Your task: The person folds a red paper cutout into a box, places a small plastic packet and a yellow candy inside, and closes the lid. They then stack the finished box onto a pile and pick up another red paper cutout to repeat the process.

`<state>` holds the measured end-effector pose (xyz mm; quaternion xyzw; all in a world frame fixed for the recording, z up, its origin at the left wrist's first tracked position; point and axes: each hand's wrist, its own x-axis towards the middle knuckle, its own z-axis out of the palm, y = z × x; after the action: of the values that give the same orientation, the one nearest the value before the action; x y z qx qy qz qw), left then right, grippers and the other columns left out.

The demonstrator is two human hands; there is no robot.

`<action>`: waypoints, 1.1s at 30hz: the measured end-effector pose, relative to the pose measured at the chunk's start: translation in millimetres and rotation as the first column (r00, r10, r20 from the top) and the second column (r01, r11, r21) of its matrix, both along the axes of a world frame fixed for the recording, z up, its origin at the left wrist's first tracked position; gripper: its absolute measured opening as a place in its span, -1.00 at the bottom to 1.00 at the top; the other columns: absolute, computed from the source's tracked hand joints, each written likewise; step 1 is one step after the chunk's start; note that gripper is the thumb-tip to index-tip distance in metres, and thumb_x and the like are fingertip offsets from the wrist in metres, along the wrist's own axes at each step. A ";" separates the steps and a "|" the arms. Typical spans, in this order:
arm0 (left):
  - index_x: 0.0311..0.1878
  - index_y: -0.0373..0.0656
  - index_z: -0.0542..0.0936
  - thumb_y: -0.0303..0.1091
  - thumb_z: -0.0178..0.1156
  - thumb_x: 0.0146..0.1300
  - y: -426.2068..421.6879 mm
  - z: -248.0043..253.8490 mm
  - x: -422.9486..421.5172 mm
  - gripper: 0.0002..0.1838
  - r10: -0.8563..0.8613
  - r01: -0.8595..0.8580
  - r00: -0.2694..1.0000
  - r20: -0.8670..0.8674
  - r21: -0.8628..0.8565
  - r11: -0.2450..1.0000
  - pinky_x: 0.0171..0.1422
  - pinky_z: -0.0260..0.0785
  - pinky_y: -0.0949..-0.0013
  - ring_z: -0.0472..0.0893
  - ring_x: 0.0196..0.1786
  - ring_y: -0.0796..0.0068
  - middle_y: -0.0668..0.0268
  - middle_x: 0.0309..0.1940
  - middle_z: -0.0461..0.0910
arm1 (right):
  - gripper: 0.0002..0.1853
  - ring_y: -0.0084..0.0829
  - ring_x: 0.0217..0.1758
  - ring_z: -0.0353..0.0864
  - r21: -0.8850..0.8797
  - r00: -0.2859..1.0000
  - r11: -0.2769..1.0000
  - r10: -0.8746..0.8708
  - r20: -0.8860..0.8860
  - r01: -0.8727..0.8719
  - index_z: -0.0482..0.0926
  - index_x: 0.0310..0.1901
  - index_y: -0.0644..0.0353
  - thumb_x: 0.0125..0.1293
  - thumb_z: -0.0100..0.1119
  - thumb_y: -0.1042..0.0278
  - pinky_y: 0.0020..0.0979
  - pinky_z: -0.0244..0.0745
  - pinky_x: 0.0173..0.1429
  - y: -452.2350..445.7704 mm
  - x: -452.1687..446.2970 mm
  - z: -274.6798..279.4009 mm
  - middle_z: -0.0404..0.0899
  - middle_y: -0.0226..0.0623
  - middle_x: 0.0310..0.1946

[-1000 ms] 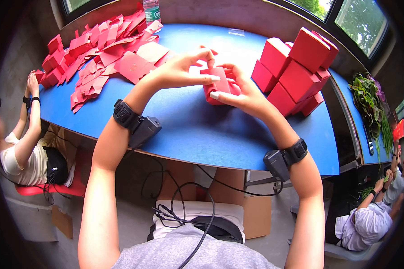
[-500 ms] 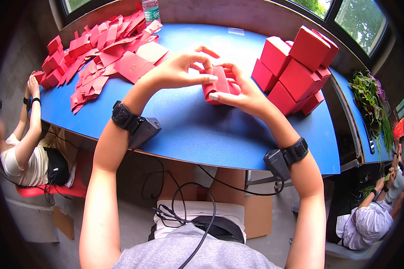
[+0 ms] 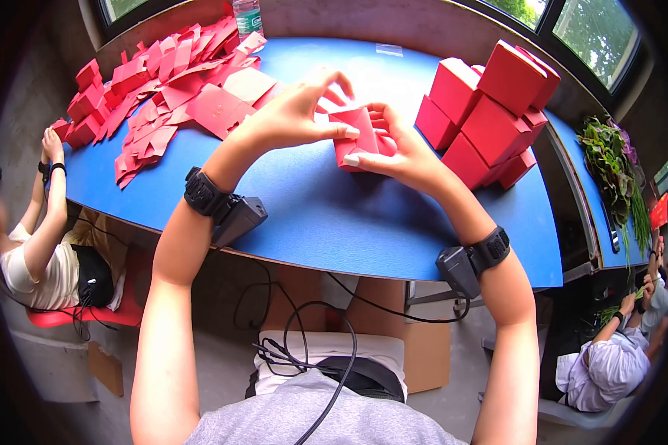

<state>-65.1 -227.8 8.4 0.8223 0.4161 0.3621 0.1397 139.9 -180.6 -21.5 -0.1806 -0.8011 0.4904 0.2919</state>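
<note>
A small red paper box (image 3: 356,126) is held between my two hands above the blue table (image 3: 304,215), with folded faces and creases showing. My right hand (image 3: 401,148) grips its right side, thumb across the lower front and fingers behind. My left hand (image 3: 304,115) is at its left: the thumb tip presses on the box face, while the other fingers are raised and spread above and behind it. To the right stands a stack of red boxes (image 3: 491,126). Flat and part-folded red paper pieces (image 3: 167,81) lie heaped at the left.
A plastic bottle (image 3: 249,18) stands behind the paper heap. At the left edge, a co-worker's hands (image 3: 52,144) touch red boxes. Leafy greens (image 3: 608,163) lie on another table at the right, near other seated people (image 3: 608,363). Black cables hang over my lap.
My left fingers have lifted and opened away from the box, its thumb staying on it. The box's upper face now looks flatter and wider. My right hand keeps its hold.
</note>
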 end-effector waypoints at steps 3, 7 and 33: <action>-0.04 -0.23 0.39 -0.18 0.32 0.09 -1.1 1.8 2.0 -0.53 0.165 -0.166 0.986 -0.017 -0.031 0.986 0.07 0.44 0.26 0.50 0.03 0.34 0.12 0.09 0.33 | -0.09 -0.28 0.13 0.44 0.184 1.000 0.983 -0.001 0.031 -0.004 0.15 0.19 0.28 -0.11 0.50 0.07 -0.32 0.42 0.16 1.3 1.4 -1.6 0.33 -0.06 0.06; 0.05 -0.22 0.28 -0.16 0.22 0.21 8.3 -5.9 0.2 -0.51 0.084 -0.082 0.993 0.082 -0.028 0.996 0.16 0.38 0.25 0.46 0.09 0.33 0.12 0.11 0.33 | -0.09 -0.30 0.09 0.46 0.095 0.996 0.993 -0.058 -0.062 0.064 0.13 0.21 0.29 -0.07 0.48 0.09 -0.35 0.41 0.15 8.7 -0.1 -6.4 0.37 -0.08 0.03; -0.14 0.11 0.65 -0.40 0.40 -0.14 -8.7 6.5 14.0 -0.61 -0.065 0.118 0.987 -0.144 0.400 0.909 0.30 0.23 0.05 0.24 0.31 0.12 0.17 0.27 0.22 | -0.42 -0.33 -0.11 0.57 -0.605 0.903 0.742 0.003 -0.429 -0.289 0.26 0.17 0.10 0.38 -0.36 -0.21 -0.33 0.59 -0.31 9.3 4.7 1.1 0.47 -0.21 -0.06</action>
<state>-51.1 -236.5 14.9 0.8734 0.3006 0.3807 -0.0448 144.5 -171.3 -20.4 -0.1021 -0.5122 0.7875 0.3272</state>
